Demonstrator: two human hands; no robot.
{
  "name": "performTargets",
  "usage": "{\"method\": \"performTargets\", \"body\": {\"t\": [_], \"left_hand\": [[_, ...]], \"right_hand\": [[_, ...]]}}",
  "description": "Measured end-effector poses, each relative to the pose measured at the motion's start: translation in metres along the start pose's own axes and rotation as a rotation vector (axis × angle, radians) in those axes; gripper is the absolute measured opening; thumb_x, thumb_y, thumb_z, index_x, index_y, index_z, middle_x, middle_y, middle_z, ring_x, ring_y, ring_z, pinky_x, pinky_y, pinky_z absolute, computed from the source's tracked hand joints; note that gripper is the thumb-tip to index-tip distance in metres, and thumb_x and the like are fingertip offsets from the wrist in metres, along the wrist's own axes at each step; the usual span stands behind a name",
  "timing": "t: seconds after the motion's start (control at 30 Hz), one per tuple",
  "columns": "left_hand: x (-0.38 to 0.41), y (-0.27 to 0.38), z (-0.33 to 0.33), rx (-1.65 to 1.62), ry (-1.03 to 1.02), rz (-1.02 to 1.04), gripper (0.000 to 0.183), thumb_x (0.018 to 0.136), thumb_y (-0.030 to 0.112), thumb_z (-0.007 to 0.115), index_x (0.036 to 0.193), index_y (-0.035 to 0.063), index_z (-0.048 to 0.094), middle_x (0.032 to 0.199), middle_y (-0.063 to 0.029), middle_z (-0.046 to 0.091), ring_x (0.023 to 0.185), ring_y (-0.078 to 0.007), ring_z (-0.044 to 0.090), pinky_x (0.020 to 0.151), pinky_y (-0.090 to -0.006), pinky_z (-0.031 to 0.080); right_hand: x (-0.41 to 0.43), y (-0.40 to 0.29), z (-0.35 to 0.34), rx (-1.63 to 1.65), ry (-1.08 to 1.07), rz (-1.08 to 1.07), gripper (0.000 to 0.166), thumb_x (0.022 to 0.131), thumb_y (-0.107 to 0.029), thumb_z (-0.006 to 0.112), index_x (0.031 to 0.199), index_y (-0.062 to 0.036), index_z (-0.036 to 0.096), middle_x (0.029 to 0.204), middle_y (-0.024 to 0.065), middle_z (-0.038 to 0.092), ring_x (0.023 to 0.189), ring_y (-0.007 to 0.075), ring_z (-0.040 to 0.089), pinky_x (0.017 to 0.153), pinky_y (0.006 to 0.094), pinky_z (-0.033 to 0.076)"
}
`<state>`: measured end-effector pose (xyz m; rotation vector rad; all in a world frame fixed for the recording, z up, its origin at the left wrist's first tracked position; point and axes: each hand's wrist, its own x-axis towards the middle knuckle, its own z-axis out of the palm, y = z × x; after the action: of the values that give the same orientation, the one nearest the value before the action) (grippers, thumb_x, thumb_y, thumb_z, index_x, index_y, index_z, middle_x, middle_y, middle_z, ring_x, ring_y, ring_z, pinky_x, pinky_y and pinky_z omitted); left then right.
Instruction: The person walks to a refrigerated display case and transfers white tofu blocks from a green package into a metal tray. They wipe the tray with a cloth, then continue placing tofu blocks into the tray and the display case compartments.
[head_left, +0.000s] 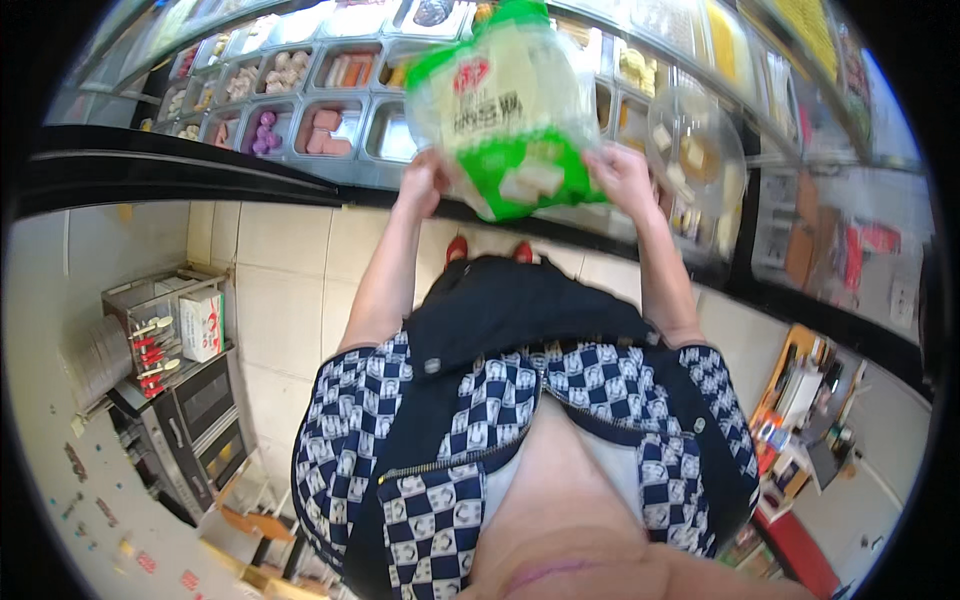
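Observation:
A large green and pale plastic food bag (517, 112), bearing writing, is stretched between my hands over a refrigerated display of metal pans. My left hand (425, 182) grips its left edge and my right hand (619, 174) its lower right edge. Whether the bag is sealed, I cannot tell. Left of it lie an empty-looking metal pan (390, 133), a pan of pink blocks (324, 133) and a pan of purple balls (264, 135). To the right, a clear round lid or bowl (697, 154) lies over the pans, with pale pieces visible at it.
The display's black front edge (360, 196) crosses before me. Behind are more pans, such as sausage-like sticks (350, 71). At the lower left stands a shelf unit with a carton (201, 324); at the right, a cluttered small table (799, 397).

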<state>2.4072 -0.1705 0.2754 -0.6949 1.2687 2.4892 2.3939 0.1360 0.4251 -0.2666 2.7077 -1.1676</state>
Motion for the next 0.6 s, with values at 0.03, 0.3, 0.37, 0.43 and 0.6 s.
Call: {"method": "performTargets", "body": {"t": [0.03, 0.3, 0.37, 0.43, 0.6], "left_hand": [[-0.010, -0.004, -0.002, -0.092, -0.013, 0.057, 0.004, 0.084, 0.006, 0.053, 0.081, 0.0082, 0.054, 0.072, -0.0009, 0.054, 0.063, -0.0119, 0.052, 0.055, -0.0244, 0.041], [-0.064, 0.026, -0.014, 0.495, -0.296, 0.311, 0.021, 0.079, 0.010, 0.062, 0.099, 0.0038, 0.062, 0.095, -0.0032, 0.062, 0.088, -0.0124, 0.057, 0.083, -0.0271, 0.043], [-0.070, 0.028, 0.002, 0.399, -0.306, 0.356, 0.020, 0.075, 0.009, 0.068, 0.092, 0.0021, 0.063, 0.092, -0.0024, 0.062, 0.083, -0.0101, 0.056, 0.077, -0.0253, 0.045], [-0.074, 0.031, 0.017, 0.503, -0.298, 0.466, 0.022, 0.073, 0.009, 0.070, 0.092, 0.0016, 0.063, 0.094, -0.0030, 0.062, 0.084, -0.0112, 0.057, 0.078, -0.0261, 0.045], [-0.086, 0.044, 0.040, 0.605, -0.286, 0.718, 0.014, 0.069, 0.007, 0.074, 0.080, 0.0028, 0.066, 0.086, -0.0074, 0.063, 0.077, -0.0139, 0.059, 0.071, -0.0271, 0.046]], "right_hand": [[-0.002, 0.003, -0.006, -0.008, -0.074, -0.167, 0.021, 0.085, -0.021, 0.062, 0.077, -0.0010, 0.061, 0.064, 0.0032, 0.057, 0.057, 0.0070, 0.051, 0.049, 0.0275, 0.038], [-0.037, 0.082, 0.011, 0.138, -0.422, 0.209, 0.023, 0.079, -0.012, 0.066, 0.100, -0.0034, 0.063, 0.093, 0.0030, 0.065, 0.081, 0.0089, 0.058, 0.074, 0.0248, 0.046], [-0.046, 0.083, 0.005, -0.109, -0.403, 0.004, 0.027, 0.075, -0.010, 0.068, 0.101, -0.0028, 0.062, 0.095, 0.0071, 0.064, 0.081, 0.0127, 0.060, 0.074, 0.0259, 0.047], [-0.052, 0.068, -0.016, -0.220, -0.356, -0.129, 0.031, 0.071, -0.008, 0.069, 0.101, -0.0023, 0.061, 0.096, 0.0105, 0.063, 0.081, 0.0164, 0.061, 0.073, 0.0269, 0.048], [-0.047, -0.023, -0.090, -0.091, 0.183, -0.158, 0.030, 0.065, -0.005, 0.073, 0.093, -0.0010, 0.062, 0.090, 0.0102, 0.062, 0.078, 0.0229, 0.061, 0.070, 0.0300, 0.048]]}}
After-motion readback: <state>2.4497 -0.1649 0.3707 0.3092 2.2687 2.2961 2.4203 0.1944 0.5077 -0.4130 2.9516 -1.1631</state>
